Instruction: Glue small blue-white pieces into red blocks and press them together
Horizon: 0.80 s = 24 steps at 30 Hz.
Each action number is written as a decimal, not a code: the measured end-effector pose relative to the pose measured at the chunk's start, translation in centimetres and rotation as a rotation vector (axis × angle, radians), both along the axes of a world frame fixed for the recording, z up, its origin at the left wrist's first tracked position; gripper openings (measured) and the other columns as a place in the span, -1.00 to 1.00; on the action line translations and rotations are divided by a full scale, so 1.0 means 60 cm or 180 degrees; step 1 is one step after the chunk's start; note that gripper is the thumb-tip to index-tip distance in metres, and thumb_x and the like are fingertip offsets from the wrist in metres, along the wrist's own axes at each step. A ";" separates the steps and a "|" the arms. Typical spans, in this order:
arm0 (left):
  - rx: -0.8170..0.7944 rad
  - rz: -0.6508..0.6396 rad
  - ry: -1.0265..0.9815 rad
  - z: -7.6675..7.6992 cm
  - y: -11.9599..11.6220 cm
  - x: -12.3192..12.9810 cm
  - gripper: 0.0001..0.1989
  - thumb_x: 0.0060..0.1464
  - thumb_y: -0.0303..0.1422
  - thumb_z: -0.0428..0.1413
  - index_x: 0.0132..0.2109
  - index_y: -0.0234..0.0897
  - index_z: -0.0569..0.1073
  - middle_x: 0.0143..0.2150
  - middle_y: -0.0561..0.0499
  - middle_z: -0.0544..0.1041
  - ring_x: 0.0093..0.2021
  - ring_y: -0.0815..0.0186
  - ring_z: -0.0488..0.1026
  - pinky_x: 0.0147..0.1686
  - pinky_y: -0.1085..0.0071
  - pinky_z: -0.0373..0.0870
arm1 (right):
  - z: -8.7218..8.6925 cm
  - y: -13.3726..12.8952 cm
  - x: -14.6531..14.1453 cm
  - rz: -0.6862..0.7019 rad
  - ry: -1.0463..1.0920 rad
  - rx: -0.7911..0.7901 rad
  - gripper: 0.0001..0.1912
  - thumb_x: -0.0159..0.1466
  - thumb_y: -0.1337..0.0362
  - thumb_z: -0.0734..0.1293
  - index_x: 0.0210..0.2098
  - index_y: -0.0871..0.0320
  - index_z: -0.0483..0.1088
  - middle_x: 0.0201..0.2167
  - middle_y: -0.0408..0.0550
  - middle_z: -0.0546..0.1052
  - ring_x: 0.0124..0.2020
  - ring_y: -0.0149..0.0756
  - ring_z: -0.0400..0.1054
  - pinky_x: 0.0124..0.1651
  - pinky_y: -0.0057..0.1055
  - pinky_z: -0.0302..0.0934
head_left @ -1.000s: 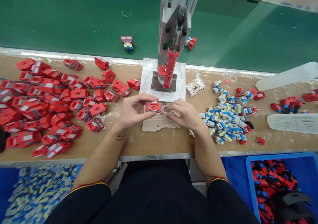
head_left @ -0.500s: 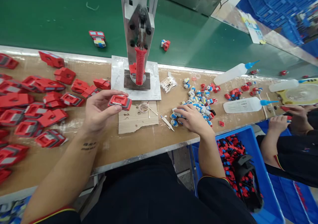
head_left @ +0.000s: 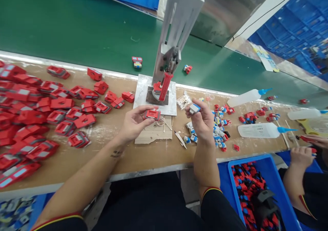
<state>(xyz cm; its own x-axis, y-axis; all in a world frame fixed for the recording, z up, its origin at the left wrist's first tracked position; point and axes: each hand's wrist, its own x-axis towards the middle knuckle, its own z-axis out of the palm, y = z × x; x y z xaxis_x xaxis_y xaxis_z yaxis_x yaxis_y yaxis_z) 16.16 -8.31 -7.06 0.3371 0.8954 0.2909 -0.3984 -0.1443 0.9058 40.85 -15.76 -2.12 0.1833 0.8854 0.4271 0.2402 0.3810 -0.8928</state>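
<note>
My left hand (head_left: 134,124) grips a red and grey block (head_left: 152,114) between thumb and fingers, above the torn cardboard (head_left: 146,137). To its right, my right hand (head_left: 203,120) is raised over the worktop, pinching a small white and blue piece (head_left: 194,109). The two held parts are apart. Behind them a press with a red handle (head_left: 166,86) stands on a metal plate (head_left: 139,87). Blue, white and red pieces (head_left: 219,132) are heaped beside my right hand.
Many red blocks (head_left: 61,103) cover the left of the worktop. Bottles with blue tips (head_left: 257,130) lie at the right. A blue bin (head_left: 275,176) of red parts is below the edge. Another person's hand (head_left: 302,156) is at the far right.
My right hand has risen from the heap of small pieces and now holds a white and blue one. The view has shifted; my left hand still holds the red block.
</note>
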 end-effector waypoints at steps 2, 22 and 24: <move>0.0024 -0.0005 -0.0009 0.001 -0.001 0.000 -0.61 0.05 -0.22 0.47 0.01 -0.22 0.67 0.07 -0.23 0.72 -0.03 0.14 0.74 -0.05 0.31 0.74 | -0.005 0.024 -0.034 0.0072 0.0286 0.0037 -0.59 0.40 -0.16 0.34 0.11 -0.13 0.46 -0.23 -0.08 0.59 -0.31 -0.28 0.45 -0.30 -0.31 0.39; 0.0019 0.0023 0.0721 0.003 -0.028 -0.005 -0.52 0.19 -0.21 0.38 0.20 -0.28 0.59 -0.01 -0.18 0.74 -0.08 0.13 0.75 -0.05 0.34 0.76 | -0.032 0.005 -0.120 -0.0094 -0.0448 0.0589 -0.62 0.34 0.36 0.47 0.10 -0.16 0.54 -0.08 -0.03 0.63 -0.04 -0.18 0.57 -0.03 -0.22 0.54; 0.0104 0.0043 0.0859 0.002 -0.029 -0.005 -0.53 0.22 -0.20 0.34 0.20 -0.29 0.59 0.01 -0.18 0.74 -0.06 0.12 0.75 -0.04 0.33 0.76 | -0.028 0.005 -0.125 -0.0112 -0.0985 0.0752 -0.51 0.33 0.43 0.46 0.16 -0.19 0.53 -0.10 -0.04 0.64 -0.06 -0.17 0.58 -0.02 -0.19 0.54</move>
